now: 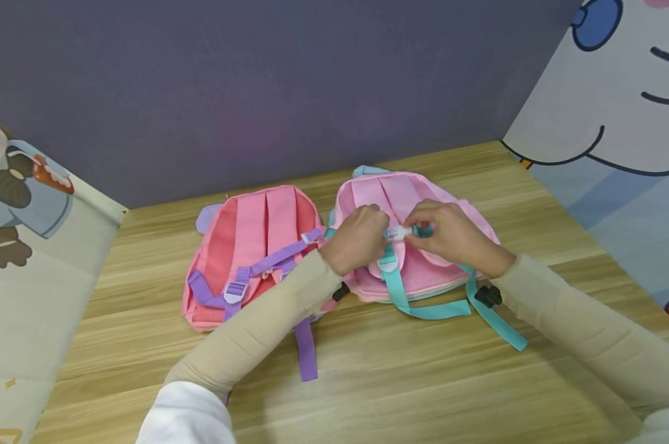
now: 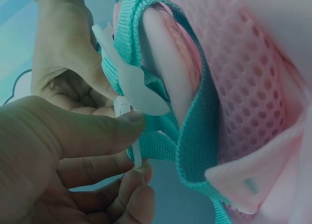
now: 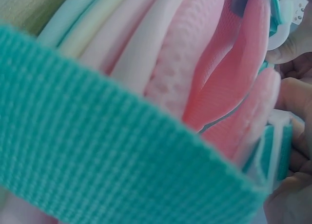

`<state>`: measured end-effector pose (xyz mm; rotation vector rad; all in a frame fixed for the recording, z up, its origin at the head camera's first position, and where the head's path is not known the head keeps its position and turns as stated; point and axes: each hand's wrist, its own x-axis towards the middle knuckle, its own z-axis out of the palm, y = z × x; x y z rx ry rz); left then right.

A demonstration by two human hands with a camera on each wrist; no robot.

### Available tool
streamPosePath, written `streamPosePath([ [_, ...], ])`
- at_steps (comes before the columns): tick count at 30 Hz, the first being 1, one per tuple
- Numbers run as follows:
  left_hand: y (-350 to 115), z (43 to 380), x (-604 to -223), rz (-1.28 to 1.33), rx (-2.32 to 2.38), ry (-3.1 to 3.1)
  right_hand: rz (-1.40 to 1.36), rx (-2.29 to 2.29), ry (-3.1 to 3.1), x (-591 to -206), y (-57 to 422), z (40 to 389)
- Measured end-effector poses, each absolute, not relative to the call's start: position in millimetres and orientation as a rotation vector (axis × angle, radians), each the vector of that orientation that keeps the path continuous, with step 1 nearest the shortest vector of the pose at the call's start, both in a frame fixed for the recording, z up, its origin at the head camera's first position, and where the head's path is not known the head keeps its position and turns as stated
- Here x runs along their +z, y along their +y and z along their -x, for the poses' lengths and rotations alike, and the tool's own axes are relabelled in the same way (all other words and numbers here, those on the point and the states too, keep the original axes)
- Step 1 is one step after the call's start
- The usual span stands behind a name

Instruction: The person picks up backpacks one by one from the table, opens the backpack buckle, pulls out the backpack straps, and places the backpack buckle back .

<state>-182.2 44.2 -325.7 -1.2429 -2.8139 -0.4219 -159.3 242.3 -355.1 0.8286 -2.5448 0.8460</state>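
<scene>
A light pink backpack (image 1: 417, 277) with teal straps lies with its shoulder straps facing up. Over its middle, my left hand (image 1: 362, 237) and my right hand (image 1: 447, 231) meet at a white plastic buckle (image 1: 399, 232). The left hand pinches one side of it between thumb and fingers, as the left wrist view shows. The right thumb and fingertips grip the other side, where a teal strap (image 1: 425, 232) runs in. Whether the buckle is fastened cannot be made out. Close up, a teal webbing strap (image 3: 112, 131) crosses the right wrist view.
A coral-pink backpack (image 1: 251, 216) with purple straps lies beside it, under the left forearm. Loose teal strap ends (image 1: 439, 309) trail onto the wood-grain tabletop (image 1: 412, 382). A grey panel (image 1: 312, 92) stands behind; cartoon-printed panels (image 1: 617, 111) flank both sides.
</scene>
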Motion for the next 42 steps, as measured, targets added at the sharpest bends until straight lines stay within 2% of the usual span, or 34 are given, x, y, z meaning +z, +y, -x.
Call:
streamPosePath([
  [26,40,182,-322,1.173,-0.395,-2.870,-0.714,0.786,-2.711,-362,258,154],
  [42,34,182,-318,1.147,-0.440,-2.852,-0.857,0.824,-2.788,-373,258,156],
])
